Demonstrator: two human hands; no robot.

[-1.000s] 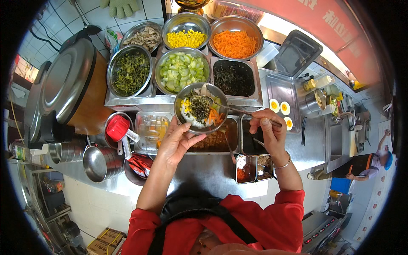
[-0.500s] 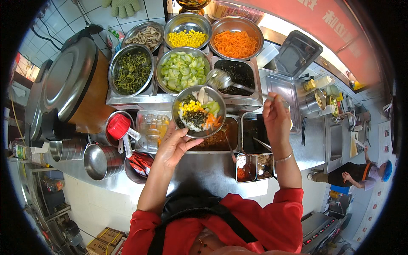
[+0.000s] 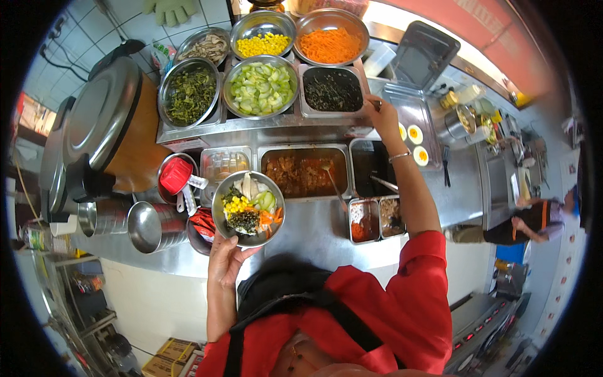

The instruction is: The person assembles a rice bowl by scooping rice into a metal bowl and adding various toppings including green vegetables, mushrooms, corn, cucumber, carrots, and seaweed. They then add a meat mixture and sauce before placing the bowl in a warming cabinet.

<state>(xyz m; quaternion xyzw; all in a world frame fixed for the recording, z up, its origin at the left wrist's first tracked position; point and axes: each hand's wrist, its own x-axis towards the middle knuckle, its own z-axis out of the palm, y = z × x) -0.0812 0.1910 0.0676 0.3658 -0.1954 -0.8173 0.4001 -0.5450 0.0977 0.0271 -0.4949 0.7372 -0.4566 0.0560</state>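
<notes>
My left hand (image 3: 226,259) holds a steel bowl (image 3: 279,234) from below, thumb at its near rim. In the bowl lie corn, mushroom strips, pale green slices, shredded carrot and dark chopped greens over something white. My right hand (image 3: 382,120) is closed at the right rim of a square steel pan (image 3: 304,108) of dark chopped greens (image 3: 331,89). A short bit of spoon handle (image 3: 375,104) shows at its fingers; the spoon's head cannot be made out. Left of that pan stands a bowl of pale green slices (image 3: 261,87).
Bowls of leafy greens (image 3: 191,94), mushrooms (image 3: 207,47), corn (image 3: 264,44) and carrot (image 3: 333,45) line the raised shelf. Below sits a stew pan (image 3: 301,173) with a ladle. Halved eggs (image 3: 415,133) lie at right, a large cooker (image 3: 135,125) at left. A co-worker (image 3: 527,223) stands far right.
My left hand has brought the filled bowl left and nearer to me, away from the pans. The right hand has moved up and left to the dark greens pan; the spoon's head has left view.
</notes>
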